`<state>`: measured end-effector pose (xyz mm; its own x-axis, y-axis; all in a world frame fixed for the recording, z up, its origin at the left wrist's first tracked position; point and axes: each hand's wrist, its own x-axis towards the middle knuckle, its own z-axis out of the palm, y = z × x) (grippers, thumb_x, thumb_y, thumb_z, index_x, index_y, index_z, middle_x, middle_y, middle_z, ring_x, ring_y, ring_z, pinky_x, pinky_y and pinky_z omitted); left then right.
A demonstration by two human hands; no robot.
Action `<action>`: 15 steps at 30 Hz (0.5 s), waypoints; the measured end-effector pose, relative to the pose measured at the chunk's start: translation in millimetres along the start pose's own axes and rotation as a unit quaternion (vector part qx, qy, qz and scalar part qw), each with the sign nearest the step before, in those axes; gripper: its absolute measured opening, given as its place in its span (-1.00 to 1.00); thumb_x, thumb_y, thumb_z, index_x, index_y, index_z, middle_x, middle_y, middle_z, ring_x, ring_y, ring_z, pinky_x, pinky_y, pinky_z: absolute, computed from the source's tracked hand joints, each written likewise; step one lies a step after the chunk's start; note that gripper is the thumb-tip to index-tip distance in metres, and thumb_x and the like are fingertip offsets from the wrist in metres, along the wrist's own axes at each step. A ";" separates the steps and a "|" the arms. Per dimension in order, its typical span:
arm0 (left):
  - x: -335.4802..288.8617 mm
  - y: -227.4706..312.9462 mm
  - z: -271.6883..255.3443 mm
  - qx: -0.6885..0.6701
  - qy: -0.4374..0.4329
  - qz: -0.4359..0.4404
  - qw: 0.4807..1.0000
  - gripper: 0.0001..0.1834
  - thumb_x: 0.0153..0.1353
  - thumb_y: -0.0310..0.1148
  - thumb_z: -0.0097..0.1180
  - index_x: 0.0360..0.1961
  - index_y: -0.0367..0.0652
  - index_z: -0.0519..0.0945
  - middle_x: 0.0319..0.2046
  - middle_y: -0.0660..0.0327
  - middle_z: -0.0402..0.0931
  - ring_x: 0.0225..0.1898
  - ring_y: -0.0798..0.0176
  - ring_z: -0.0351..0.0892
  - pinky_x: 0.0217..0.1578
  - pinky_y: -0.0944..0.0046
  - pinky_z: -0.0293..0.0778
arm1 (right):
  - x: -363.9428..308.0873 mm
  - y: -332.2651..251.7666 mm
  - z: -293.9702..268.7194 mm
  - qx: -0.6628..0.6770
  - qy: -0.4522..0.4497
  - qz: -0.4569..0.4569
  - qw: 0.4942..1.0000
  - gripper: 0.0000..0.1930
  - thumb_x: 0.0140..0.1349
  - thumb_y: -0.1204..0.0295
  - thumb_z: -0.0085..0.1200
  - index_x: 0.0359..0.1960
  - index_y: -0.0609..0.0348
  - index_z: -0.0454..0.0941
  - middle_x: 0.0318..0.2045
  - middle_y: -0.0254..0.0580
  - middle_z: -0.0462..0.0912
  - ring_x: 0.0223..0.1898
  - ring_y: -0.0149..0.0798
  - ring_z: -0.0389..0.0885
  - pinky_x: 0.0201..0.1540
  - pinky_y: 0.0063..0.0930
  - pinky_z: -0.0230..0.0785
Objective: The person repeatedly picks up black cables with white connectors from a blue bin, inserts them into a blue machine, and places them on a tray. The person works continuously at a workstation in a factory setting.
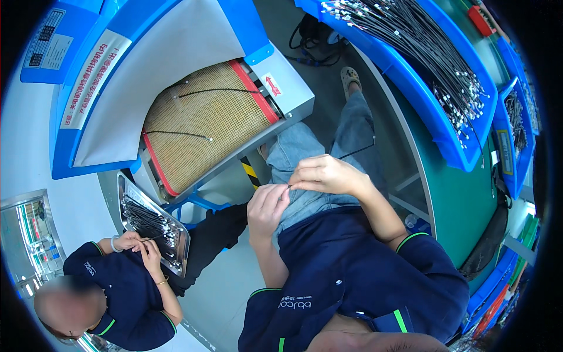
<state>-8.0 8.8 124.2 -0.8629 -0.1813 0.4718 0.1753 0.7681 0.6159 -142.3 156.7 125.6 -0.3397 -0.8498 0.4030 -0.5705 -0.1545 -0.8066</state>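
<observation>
My left hand (268, 208) and my right hand (325, 175) meet fingertip to fingertip above my lap. Both are closed in a pinch, with a small dark end of a thin black cable between them. The rest of this black cable (356, 152) comes out past my right hand and runs to the right over my leg. What sits at the pinched end is mostly hidden by my fingers.
Ahead on the left, a blue-and-white machine has a mesh conveyor belt (202, 120) carrying several black cables. A blue bin (448, 149) of cables stands on the green table (448, 205) at right. On the left, a co-worker handles a cable over a metal tray (183, 249).
</observation>
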 end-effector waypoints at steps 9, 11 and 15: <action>1.9 -2.8 3.0 -0.005 0.030 0.001 1.000 -0.76 -0.20 -0.65 0.29 -0.42 -0.26 0.58 -0.48 0.17 0.55 -0.42 0.15 0.58 -0.43 0.26 0.49 | -4.0 6.5 -9.2 0.001 0.009 0.030 1.000 -0.86 0.08 0.44 0.21 -0.39 0.24 0.59 -0.46 -0.20 0.59 -0.40 -0.18 0.57 -0.33 -0.36 0.44; 2.2 -4.3 2.4 -0.001 0.023 0.007 1.000 -0.75 -0.20 -0.64 0.30 -0.42 -0.25 0.58 -0.48 0.18 0.55 -0.42 0.15 0.58 -0.43 0.26 0.49 | -3.7 4.8 -8.7 0.005 0.017 0.036 0.999 -0.86 0.08 0.41 0.20 -0.41 0.22 0.57 -0.48 -0.21 0.55 -0.40 -0.15 0.56 -0.34 -0.32 0.43; -0.6 -10.6 0.5 0.005 -0.007 0.001 1.000 -0.77 -0.17 -0.66 0.27 -0.42 -0.24 0.58 -0.48 0.15 0.58 -0.41 0.13 0.58 -0.40 0.25 0.50 | -5.6 1.1 -12.7 -0.025 -0.019 0.085 0.996 -0.86 0.08 0.44 0.20 -0.34 0.21 0.61 -0.44 -0.20 0.58 -0.34 -0.17 0.57 -0.29 -0.36 0.44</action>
<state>-9.6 1.1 117.1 -0.8694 -0.1718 0.4632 0.1719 0.7739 0.6095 -150.4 167.7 127.9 -0.4069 -0.8798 0.2456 -0.5445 0.0178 -0.8385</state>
